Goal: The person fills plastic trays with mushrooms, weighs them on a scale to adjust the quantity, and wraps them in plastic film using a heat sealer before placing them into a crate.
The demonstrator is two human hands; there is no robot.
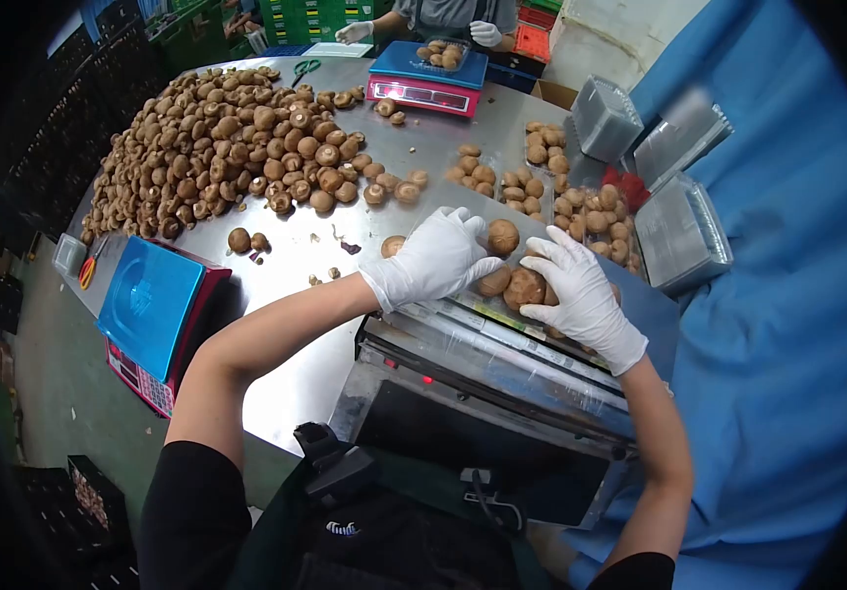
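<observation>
Rested left hand [431, 262] and right hand [581, 300], each grip apart, on plump brown mushrooms [520, 288] atop the wrapping machine [487, 379]. Showed mushroom-filled trays [596, 224] beside empty stacked trays [681, 234] on the tabletop [296, 246].

A heap of mushrooms [217, 147] lies on the far left of the desk [315, 246]; a scale [148, 300] sits at its near left edge; a second scale [428, 74] (a filled tray on it) stands at the far end; nearest the person is a sealing machine [483, 393]; on its top lie mushrooms [514, 285] under the left hand [433, 261] and right hand [576, 290]; filled trays [591, 221] lie just behind; empty trays [679, 231] are stacked to the right.
</observation>
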